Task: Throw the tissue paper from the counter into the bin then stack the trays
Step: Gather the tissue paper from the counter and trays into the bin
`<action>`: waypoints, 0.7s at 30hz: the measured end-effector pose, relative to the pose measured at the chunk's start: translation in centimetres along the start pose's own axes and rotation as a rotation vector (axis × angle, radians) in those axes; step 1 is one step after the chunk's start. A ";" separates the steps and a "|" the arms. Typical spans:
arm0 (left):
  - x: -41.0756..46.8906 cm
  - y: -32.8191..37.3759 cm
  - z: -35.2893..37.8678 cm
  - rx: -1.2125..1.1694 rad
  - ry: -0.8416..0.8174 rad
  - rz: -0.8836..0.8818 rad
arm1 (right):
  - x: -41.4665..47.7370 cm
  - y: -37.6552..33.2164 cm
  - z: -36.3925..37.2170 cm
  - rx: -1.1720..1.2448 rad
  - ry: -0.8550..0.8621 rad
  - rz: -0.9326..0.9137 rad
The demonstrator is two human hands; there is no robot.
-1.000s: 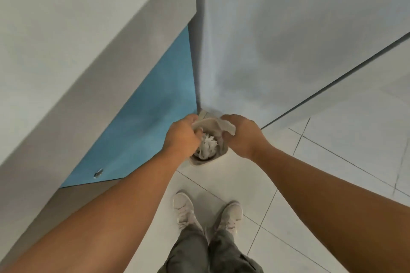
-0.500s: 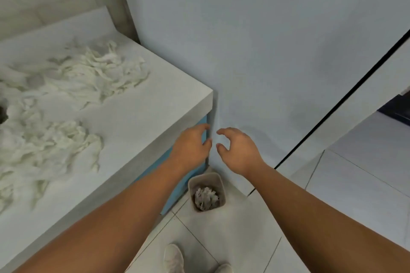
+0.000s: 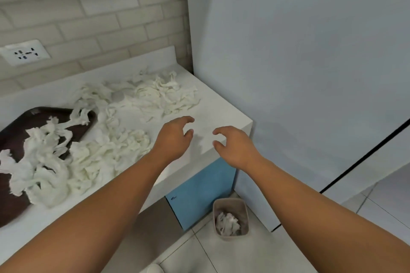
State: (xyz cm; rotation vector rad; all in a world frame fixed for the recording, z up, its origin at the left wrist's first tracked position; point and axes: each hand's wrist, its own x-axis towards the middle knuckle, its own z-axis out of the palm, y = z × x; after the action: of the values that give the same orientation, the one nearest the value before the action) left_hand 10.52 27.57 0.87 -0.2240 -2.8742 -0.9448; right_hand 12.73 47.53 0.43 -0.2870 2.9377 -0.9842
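Observation:
Shredded white tissue paper (image 3: 155, 95) lies in heaps across the white counter (image 3: 221, 113), and more tissue (image 3: 42, 157) spills over a dark brown tray (image 3: 13, 131) at the left. My left hand (image 3: 174, 137) hovers above the counter's right end, fingers loosely curled and holding nothing. My right hand (image 3: 235, 146) hangs beside it over the counter's corner, also empty. On the floor below stands a small beige bin (image 3: 230, 204) with a wad of tissue (image 3: 227, 224) inside.
A blue cabinet door (image 3: 199, 193) sits under the counter. A tall pale panel (image 3: 299, 73) rises right of the counter. A wall socket (image 3: 24, 52) is set in the brick-tile wall. White floor tiles (image 3: 244, 255) surround the bin.
Both hands let go of tissue at the bin and rose to counter height. The view lifted from the floor to the counter, bringing the tissue heaps and tray into sight.

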 end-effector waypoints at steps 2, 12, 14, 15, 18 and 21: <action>0.0 -2.2 -1.9 0.018 0.010 -0.032 | 0.6 -1.8 1.4 -0.009 -0.048 -0.016; 0.1 -13.3 -10.3 0.048 0.034 -0.087 | 4.5 -8.9 9.6 -0.058 -0.432 -0.064; 0.2 -15.2 -11.2 0.034 0.031 -0.085 | 5.3 -9.7 11.2 -0.083 -0.462 -0.073; 0.3 -16.1 -11.6 0.019 0.029 -0.091 | 5.7 -10.0 12.0 -0.099 -0.467 -0.073; 0.5 -18.2 -12.5 -0.013 0.025 -0.083 | 7.1 -10.4 14.4 -0.141 -0.458 -0.039; 0.6 -19.9 -13.0 -0.025 0.017 -0.060 | 8.0 -10.5 16.1 -0.180 -0.405 0.011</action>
State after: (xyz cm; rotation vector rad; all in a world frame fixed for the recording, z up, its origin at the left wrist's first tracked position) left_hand 7.22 4.09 -0.15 -0.1310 -2.8700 -0.9879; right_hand 8.05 28.25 -5.89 -0.4194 2.6490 -0.5758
